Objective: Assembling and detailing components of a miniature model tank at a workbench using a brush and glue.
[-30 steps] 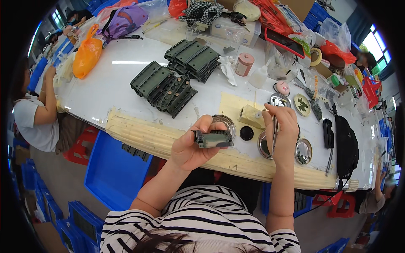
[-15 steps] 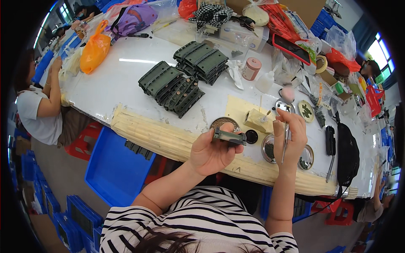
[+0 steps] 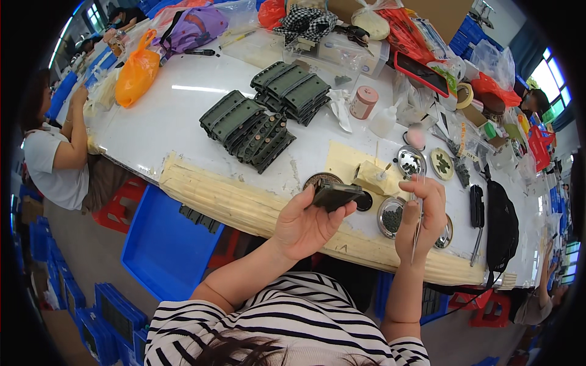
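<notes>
I look down past a black-and-white striped shirt (image 3: pixel 293 329) at two bare hands. At the near left, beside the worktop (image 3: pixel 152 116), sits a blue tray (image 3: pixel 162 250). The left hand (image 3: pixel 305 229), palm up, grips a dark green block-like piece (image 3: pixel 337 196) between thumb and fingers, raised over the worktop's near edge. To its right, the right hand (image 3: pixel 427 222) curls around a thin metal tool (image 3: pixel 417 238), which slants downward and touches nothing else I can see. Just beyond, a round metal dish (image 3: pixel 379 218) holds small dark green bits, and a pale yellow block (image 3: pixel 372 177) stands behind it. Farther left lie two stacks of dark green pieces (image 3: pixel 247 131). Right of them stand a pink tin (image 3: pixel 364 104) and a white bottle (image 3: pixel 383 122). At the far left, an orange bag (image 3: pixel 135 79) rests near a purple bag (image 3: pixel 194 30).
</notes>
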Tool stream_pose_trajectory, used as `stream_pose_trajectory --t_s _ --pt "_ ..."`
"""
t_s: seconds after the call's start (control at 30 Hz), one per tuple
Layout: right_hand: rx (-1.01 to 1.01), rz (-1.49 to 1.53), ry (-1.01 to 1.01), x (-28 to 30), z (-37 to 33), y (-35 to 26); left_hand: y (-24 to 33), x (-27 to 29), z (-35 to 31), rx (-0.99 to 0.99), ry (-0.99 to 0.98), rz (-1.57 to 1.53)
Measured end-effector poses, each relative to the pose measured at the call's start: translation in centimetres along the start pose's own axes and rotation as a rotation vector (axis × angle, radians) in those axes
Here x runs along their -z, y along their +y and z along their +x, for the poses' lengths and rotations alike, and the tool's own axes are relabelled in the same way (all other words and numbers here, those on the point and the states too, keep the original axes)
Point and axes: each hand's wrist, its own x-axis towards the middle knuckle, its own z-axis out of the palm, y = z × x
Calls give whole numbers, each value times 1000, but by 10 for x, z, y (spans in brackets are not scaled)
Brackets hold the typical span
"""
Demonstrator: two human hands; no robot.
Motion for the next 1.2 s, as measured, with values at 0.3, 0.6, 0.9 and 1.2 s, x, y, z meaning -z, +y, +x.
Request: stream_pose_trajectory --t_s 0.3,0.6,0.9,1.2 --pt "-147 347 -63 -13 -42 -57 -35 -37 -5 -297 210 821" --pt "-141 548 -229 11 -39 -40 -10 -28 -22 214 52 990" --pt "-529 -160 -59 59 -19 41 -9 -42 -26 198 187 828" --pt "-366 -174 -171 49 -29 60 -10 -33 -24 150 227 778"
